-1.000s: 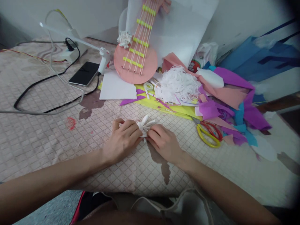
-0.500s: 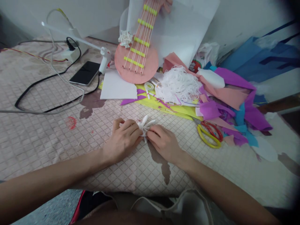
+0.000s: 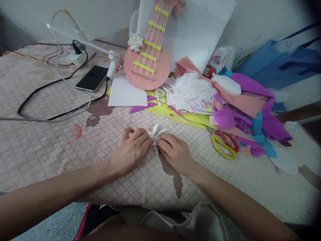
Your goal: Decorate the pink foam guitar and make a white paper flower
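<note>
Between my two hands, low over the patterned tablecloth, is a small white flower-like piece (image 3: 155,131) with several narrow petals or strips fanning out. My left hand (image 3: 134,145) pinches it from the left, fingers bent and closed. From the right, my right hand (image 3: 175,152) grips its other side with thumb and curled fingers. The fingertips hide the middle of the piece; one white strip pokes out below them. I cannot tell whether it is paper or cloth.
A pink toy guitar (image 3: 146,67) leans at the back. White yarn (image 3: 192,90), coloured scraps (image 3: 250,97) and scissors (image 3: 224,147) lie to the right. A glue gun (image 3: 112,63), a phone (image 3: 92,78), cables and a white card (image 3: 127,93) lie to the left.
Almost nothing differs. My fingers shift very slightly on the white piece, and the whole view slides a few pixels.
</note>
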`<move>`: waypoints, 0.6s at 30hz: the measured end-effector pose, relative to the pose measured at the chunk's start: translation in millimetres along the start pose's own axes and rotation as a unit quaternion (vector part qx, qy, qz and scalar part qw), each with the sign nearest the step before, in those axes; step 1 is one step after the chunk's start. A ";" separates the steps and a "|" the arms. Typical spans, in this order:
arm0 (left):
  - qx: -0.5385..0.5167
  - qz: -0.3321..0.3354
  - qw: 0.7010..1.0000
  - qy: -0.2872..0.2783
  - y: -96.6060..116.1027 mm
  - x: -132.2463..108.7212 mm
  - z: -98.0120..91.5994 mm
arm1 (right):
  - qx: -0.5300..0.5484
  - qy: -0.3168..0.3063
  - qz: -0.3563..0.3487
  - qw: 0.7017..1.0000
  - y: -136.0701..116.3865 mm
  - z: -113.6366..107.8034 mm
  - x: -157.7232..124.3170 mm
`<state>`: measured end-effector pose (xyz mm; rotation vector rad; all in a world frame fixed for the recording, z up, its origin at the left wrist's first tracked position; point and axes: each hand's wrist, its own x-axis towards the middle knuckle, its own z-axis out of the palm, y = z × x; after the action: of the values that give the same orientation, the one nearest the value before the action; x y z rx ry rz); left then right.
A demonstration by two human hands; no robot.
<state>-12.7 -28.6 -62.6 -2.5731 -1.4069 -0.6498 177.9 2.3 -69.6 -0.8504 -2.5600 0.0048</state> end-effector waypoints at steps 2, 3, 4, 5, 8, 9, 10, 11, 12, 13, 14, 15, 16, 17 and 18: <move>0.001 -0.005 1.000 0.006 0.1 -0.5 0.7 | -0.007 -0.012 -0.007 1.000 0.5 -0.1 -0.2; 0.001 -0.007 1.000 0.010 0.1 -0.7 0.9 | -0.011 -0.017 -0.009 1.000 0.7 0.1 -0.4; 0.001 -0.009 1.000 0.013 0.1 -0.8 1.0 | -0.014 -0.021 -0.010 1.000 0.9 0.4 -0.7; 0.002 -0.009 1.000 0.014 -0.1 -1.1 1.2 | -0.017 -0.024 -0.010 1.000 1.1 0.8 -0.9; 0.008 0.000 1.000 0.007 -0.9 -2.0 1.5 | -0.016 -0.023 -0.006 1.000 0.8 1.9 -1.1; 0.011 0.002 1.000 0.003 -1.2 -2.2 1.6 | -0.012 -0.017 -0.003 1.000 0.6 2.0 -0.9; 0.013 0.004 1.000 0.000 -1.4 -2.4 1.5 | -0.008 -0.009 0.001 1.000 0.3 1.8 -0.5; 0.015 0.006 1.000 -0.003 -1.3 -2.5 1.3 | -0.006 -0.002 0.004 1.000 0.0 1.5 0.0; 0.017 0.007 1.000 -0.004 -1.1 -2.4 1.1 | -0.006 0.005 0.006 1.000 -0.2 1.2 0.5; 0.018 0.007 1.000 -0.006 -0.7 -2.1 0.7 | -0.007 0.006 0.006 1.000 -0.3 0.8 1.0; 0.019 0.007 1.000 -0.004 -0.2 -1.8 0.4 | -0.009 0.004 0.004 1.000 -0.2 0.6 1.4; 0.020 0.005 1.000 0.001 0.3 -1.3 0.0 | -0.011 -0.001 0.001 1.000 0.0 0.5 1.6; 0.022 0.003 1.000 0.008 0.8 -0.9 -0.2 | -0.013 -0.007 -0.002 1.000 0.4 0.8 1.5; 0.023 0.000 1.000 0.016 1.2 -0.6 -0.3 | -0.013 -0.012 -0.005 1.000 0.8 1.3 1.3; 0.024 -0.001 0.999 0.023 1.2 -0.4 -0.2 | -0.013 -0.016 -0.006 1.000 1.2 2.0 1.0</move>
<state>-11.9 -29.7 -62.6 -2.5037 -1.3945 -0.6638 177.0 4.1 -71.2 -0.8519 -2.5992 -0.0191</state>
